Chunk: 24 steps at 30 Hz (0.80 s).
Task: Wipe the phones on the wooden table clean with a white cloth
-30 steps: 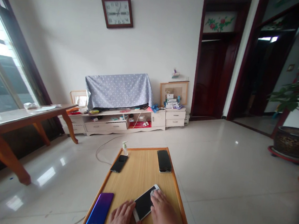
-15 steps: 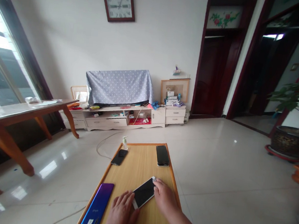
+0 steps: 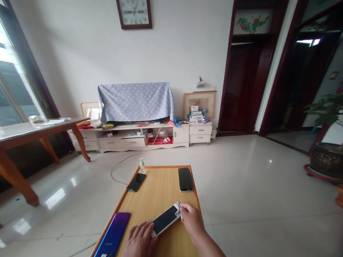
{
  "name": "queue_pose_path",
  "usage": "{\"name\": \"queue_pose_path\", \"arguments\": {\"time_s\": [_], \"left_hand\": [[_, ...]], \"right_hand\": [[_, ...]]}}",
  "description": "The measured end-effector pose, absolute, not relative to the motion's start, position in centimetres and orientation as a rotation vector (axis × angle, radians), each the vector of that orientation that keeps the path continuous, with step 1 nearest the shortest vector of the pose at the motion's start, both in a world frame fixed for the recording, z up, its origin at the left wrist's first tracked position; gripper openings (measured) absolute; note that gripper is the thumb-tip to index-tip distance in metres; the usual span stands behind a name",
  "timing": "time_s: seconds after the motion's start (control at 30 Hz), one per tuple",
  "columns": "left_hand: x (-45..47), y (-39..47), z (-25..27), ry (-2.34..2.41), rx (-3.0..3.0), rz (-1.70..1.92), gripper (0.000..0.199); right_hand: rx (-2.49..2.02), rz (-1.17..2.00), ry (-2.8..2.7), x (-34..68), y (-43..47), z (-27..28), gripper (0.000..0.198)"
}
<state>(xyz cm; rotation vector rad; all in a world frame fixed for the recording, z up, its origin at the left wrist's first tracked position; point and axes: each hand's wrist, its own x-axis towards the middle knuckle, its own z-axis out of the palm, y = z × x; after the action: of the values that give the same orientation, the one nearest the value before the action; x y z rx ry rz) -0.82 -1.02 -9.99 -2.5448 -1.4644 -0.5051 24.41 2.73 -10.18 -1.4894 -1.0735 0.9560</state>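
A white-framed phone (image 3: 165, 220) with a dark screen lies slantwise, face up, on the wooden tabletop (image 3: 161, 192). My left hand (image 3: 139, 242) grips its lower left end, fingertips on the corner and the thumb along the near side. At the opposite end, my right hand (image 3: 191, 218) pinches a small grey-white cloth or tissue (image 3: 178, 210), which touches the phone's upper right corner. Left of my left hand, a blue-purple phone (image 3: 111, 238) rests with its back up.
Toward the table's far end lie a small black phone (image 3: 136, 182) on the left and a dark phone (image 3: 185, 180) on the right. A clear pump bottle (image 3: 142, 166) stands at the far left corner. Beyond the floor is a low white cabinet (image 3: 121, 142).
My right hand has moved slightly outward to the right, and more of the grey-white cloth or tissue shows at the phone's corner. The left hand stays on the phone.
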Motion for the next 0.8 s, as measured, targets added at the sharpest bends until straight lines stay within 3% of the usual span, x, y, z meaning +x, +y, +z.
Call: {"name": "queue_pose_path", "arguments": {"time_s": [0.47, 0.8], "left_hand": [[-0.9, -0.9, -10.5, -1.455, -2.597, -0.524, 0.032], [0.3, -1.0, -8.0, -1.764, -2.669, -0.768, 0.034]], "right_hand": [[-1.349, 1.12, -0.819, 24.6, 2.6, -8.7, 0.024], [-1.275, 1.119, -0.833, 25.2, 3.2, -8.6, 0.036]]}}
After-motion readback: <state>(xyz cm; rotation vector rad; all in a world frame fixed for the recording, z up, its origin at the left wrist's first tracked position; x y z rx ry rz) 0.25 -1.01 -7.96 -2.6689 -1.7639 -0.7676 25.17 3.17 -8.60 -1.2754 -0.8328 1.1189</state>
